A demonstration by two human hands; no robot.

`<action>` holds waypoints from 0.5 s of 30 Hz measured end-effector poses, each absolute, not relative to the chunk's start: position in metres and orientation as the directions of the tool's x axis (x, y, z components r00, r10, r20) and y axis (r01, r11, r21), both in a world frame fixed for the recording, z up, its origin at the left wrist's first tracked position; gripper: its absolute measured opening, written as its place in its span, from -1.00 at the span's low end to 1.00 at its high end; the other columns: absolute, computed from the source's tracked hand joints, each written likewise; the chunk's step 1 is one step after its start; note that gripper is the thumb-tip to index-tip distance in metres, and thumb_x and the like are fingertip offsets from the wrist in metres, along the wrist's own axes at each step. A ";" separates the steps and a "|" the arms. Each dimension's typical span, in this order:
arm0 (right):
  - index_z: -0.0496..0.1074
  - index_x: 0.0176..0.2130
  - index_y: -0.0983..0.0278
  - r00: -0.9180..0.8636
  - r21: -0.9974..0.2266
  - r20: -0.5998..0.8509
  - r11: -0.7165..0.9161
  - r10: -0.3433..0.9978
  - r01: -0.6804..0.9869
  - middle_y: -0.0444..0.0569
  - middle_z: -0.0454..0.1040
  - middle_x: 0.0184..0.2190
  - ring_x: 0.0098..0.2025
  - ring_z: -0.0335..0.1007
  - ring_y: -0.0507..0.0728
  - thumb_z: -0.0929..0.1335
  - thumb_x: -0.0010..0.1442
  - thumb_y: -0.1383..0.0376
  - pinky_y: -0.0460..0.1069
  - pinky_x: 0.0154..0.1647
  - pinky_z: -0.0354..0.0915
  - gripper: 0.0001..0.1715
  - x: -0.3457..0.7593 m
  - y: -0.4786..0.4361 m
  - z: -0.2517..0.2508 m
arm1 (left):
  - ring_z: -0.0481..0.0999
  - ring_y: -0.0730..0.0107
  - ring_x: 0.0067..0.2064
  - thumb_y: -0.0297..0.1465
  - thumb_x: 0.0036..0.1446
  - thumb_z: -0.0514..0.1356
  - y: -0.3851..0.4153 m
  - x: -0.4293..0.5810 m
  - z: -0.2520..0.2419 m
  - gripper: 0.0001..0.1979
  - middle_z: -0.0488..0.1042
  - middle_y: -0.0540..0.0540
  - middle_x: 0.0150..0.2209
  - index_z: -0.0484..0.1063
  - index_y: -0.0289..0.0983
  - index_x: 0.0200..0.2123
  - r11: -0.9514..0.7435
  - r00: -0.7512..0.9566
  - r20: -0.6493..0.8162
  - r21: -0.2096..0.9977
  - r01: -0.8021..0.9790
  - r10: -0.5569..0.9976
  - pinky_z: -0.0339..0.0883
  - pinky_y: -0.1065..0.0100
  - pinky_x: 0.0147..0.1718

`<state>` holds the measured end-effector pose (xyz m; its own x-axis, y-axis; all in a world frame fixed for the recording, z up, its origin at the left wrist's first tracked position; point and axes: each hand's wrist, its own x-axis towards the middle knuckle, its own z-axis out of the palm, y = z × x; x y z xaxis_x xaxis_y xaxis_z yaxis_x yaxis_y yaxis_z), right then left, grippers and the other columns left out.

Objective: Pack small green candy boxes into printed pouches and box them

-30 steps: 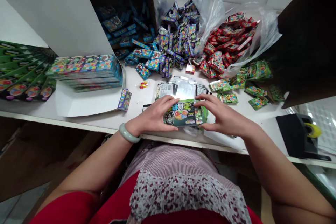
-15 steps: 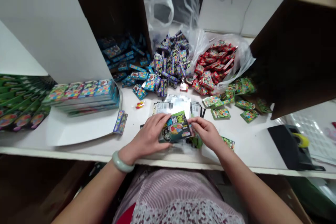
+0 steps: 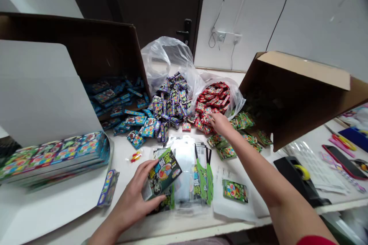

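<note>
My left hand [image 3: 135, 199] grips a green and black printed packet [image 3: 164, 172] near the table's front edge, tilted up off a stack of clear-fronted packets [image 3: 186, 172]. My right hand [image 3: 220, 123] reaches far forward to the heap of small red boxes [image 3: 211, 101] spilling from a clear plastic bag; its fingers curl at the heap's front edge and what they touch is hidden. Heaps of purple boxes [image 3: 172, 103] and blue boxes [image 3: 120, 101] lie to the left of the red ones. Small green boxes [image 3: 243, 120] lie just right of my right hand.
A tipped cardboard box [image 3: 299, 95] stands at the right, another [image 3: 71, 49] at the back left. A stack of filled display cards [image 3: 54, 157] sits on white card at the left. A black tape dispenser [image 3: 296, 176], a phone and scissors lie at the right. One green box [image 3: 235, 190] lies near the front.
My right hand let go of the packet and stretched forward to the red boxes. My left hand kept the packet and tilted it. The view lifted upward.
</note>
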<state>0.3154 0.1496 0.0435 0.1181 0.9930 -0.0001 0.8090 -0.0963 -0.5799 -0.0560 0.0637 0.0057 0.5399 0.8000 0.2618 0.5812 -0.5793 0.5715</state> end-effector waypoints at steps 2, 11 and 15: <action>0.48 -0.18 0.32 0.144 -0.535 -0.056 -0.151 0.988 0.832 0.19 0.50 -0.15 0.03 0.35 0.32 0.45 0.04 0.29 0.14 0.04 0.19 -0.71 0.335 0.176 0.045 | 0.36 -0.05 0.19 -0.34 -0.04 0.32 0.064 -0.054 0.006 -0.18 0.29 -0.16 0.18 0.04 -0.01 0.27 -0.579 0.542 0.259 0.571 0.582 0.800 0.36 0.04 0.11; 0.31 -0.45 0.27 -0.045 -0.640 -0.068 -0.009 0.997 0.768 -0.18 0.24 -0.53 -0.44 0.16 0.04 0.32 0.15 0.10 -0.04 -0.37 0.17 -0.70 0.353 0.166 0.036 | 0.33 -0.05 0.21 -0.31 0.00 0.31 0.073 -0.054 0.000 -0.21 0.25 -0.17 0.20 0.05 -0.02 0.27 -0.540 0.526 0.214 0.583 0.607 0.823 0.33 0.01 0.12; 0.38 -0.33 0.29 -0.233 -0.732 -0.044 0.127 0.972 0.669 -0.15 0.33 -0.47 -0.42 0.23 0.04 0.26 0.21 0.06 -0.06 -0.39 0.23 -0.66 0.330 0.144 0.039 | 0.29 -0.05 0.22 -0.30 0.00 0.32 0.075 -0.050 0.006 -0.21 0.25 -0.19 0.20 0.06 -0.07 0.28 -0.521 0.516 0.206 0.611 0.595 0.832 0.28 -0.02 0.15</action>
<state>0.3300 0.1440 0.0385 -0.2329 0.9715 -0.0440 0.6689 0.1272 -0.7324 -0.0501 0.0751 0.0061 0.5157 0.8315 0.2063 0.5955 -0.5211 0.6114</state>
